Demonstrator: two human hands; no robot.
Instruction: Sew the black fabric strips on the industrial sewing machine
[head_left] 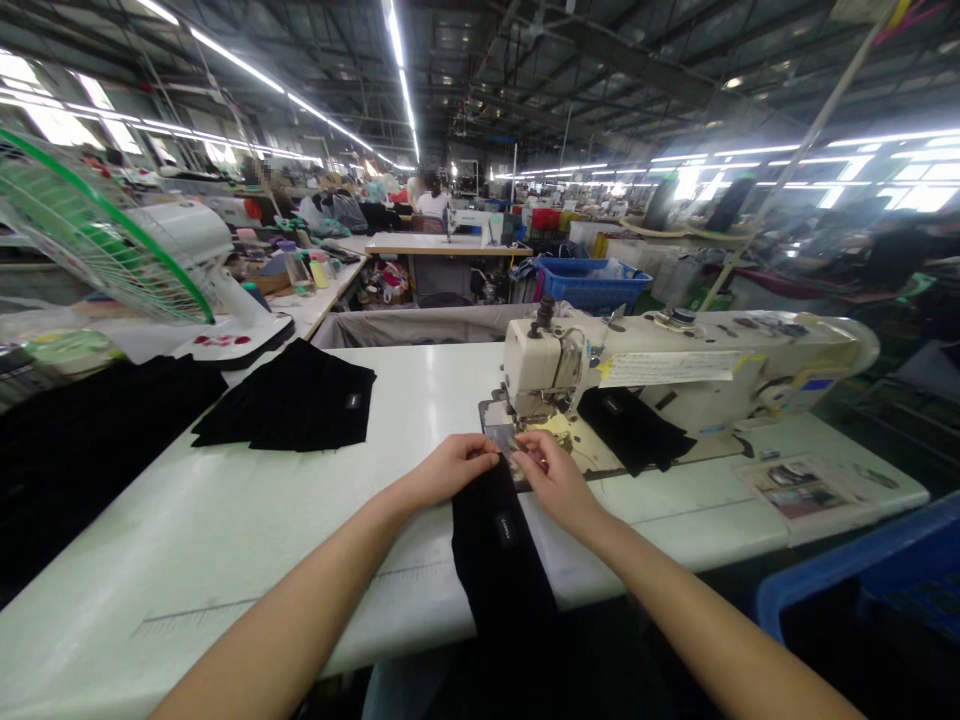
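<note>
A long strip of black fabric with a small label lies on the white table and hangs over its near edge. My left hand pinches the strip's top left corner. My right hand holds the top right corner, close to a small grey tag. Both hands are just in front of the needle area of a cream sewing machine. Another black piece lies under the machine's arm.
A stack of black fabric pieces lies at the table's left, with more black cloth further left. A green fan stands behind. Papers rest at the right. A blue bin is at lower right. People work at distant tables.
</note>
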